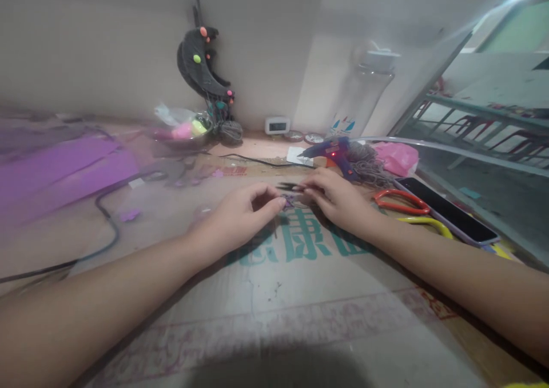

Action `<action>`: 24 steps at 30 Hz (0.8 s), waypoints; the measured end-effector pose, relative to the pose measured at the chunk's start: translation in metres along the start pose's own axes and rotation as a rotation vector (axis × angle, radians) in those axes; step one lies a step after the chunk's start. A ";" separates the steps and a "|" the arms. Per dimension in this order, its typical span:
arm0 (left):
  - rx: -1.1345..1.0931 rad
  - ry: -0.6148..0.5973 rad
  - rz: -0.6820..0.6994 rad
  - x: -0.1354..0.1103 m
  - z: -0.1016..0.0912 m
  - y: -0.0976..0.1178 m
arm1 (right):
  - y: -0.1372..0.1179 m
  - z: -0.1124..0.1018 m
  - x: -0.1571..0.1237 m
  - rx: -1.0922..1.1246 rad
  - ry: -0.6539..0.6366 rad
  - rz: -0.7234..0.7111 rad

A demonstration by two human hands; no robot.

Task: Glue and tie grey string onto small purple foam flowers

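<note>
My left hand (244, 211) is closed in a pinch, thumb against forefinger, on a small purple piece (289, 200) that looks like a cut-out flower. Close by on the right, my right hand (337, 196) has its fingers pressed together around a dark tool with two thin tips (288, 186), blurred, perhaps tweezers. The tips point left, just above the purple piece; whether they touch it I cannot tell. Both hands are over a cardboard sheet (274, 302) with green printed characters. Another purple flower-shaped piece (130, 215) lies left of my left hand.
Behind my right hand lies a blue glue gun (332, 152) with a red light, beside grey yarn (369, 162). Red-handled scissors (401, 202) and a phone (448, 211) lie at right. A black cable (112, 228) crosses the left, near purple sheets (64, 168). A clear bottle (364, 99) stands behind.
</note>
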State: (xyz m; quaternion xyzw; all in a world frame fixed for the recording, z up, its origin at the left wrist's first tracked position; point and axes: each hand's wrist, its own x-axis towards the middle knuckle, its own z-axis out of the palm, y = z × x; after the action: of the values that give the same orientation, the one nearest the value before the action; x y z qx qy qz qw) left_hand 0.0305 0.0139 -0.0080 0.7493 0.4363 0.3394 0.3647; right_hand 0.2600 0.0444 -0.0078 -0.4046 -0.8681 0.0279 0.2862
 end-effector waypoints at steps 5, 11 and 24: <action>0.029 0.033 -0.026 -0.001 -0.001 0.004 | -0.012 -0.007 -0.004 0.126 0.165 0.133; 0.095 0.090 0.014 0.001 -0.003 0.005 | -0.021 -0.008 -0.010 0.013 0.159 0.009; 0.061 0.102 0.016 0.002 -0.003 0.002 | -0.021 -0.006 -0.008 -0.285 0.040 -0.165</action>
State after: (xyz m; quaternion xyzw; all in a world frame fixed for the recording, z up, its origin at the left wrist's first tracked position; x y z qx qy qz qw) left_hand 0.0293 0.0157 -0.0045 0.7451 0.4587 0.3666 0.3162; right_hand 0.2530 0.0236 -0.0014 -0.3688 -0.8877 -0.1272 0.2446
